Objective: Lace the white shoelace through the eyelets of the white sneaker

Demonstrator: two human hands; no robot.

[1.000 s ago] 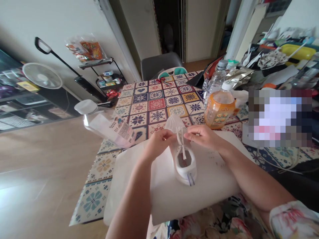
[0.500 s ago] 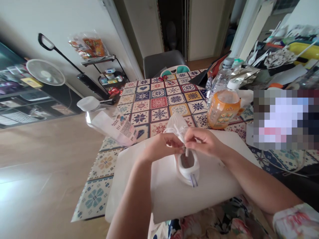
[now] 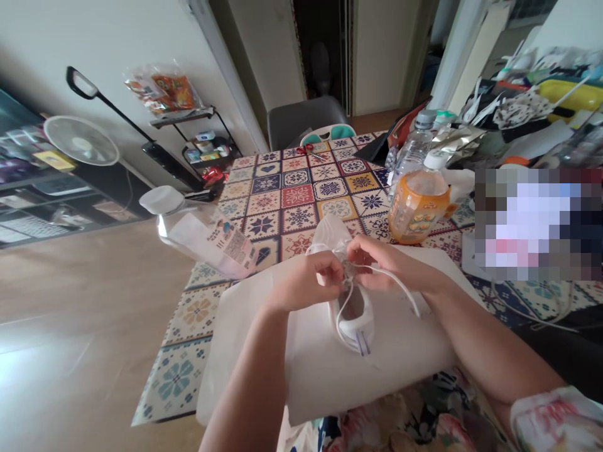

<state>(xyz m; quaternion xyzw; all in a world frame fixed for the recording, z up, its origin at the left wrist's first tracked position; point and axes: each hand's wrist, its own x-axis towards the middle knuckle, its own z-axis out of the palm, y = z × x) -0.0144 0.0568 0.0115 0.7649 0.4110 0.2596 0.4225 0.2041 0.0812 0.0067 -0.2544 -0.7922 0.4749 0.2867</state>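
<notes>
A white shoe lies on the white sheet in front of me, its toe pointing away and its heel, with a purple-striped tab, toward me. My left hand pinches at the white shoelace over the tongue. Across from it, my right hand has its fingers curled around the lacing. One lace end crosses over this hand and hangs to the right. Another strand droops over the left side of the shoe's opening. The fingers hide where the laces meet.
A white sheet covers the near part of the patterned tablecloth. On the left a clear white-lidded bottle leans outward. To the right stand an orange-labelled bottle and a clear bottle. Red-handled scissors lie at the far end.
The laces have come apart into loose strands: one now lies over my right hand, another over the shoe's opening. My hands have stayed close above the shoe.
</notes>
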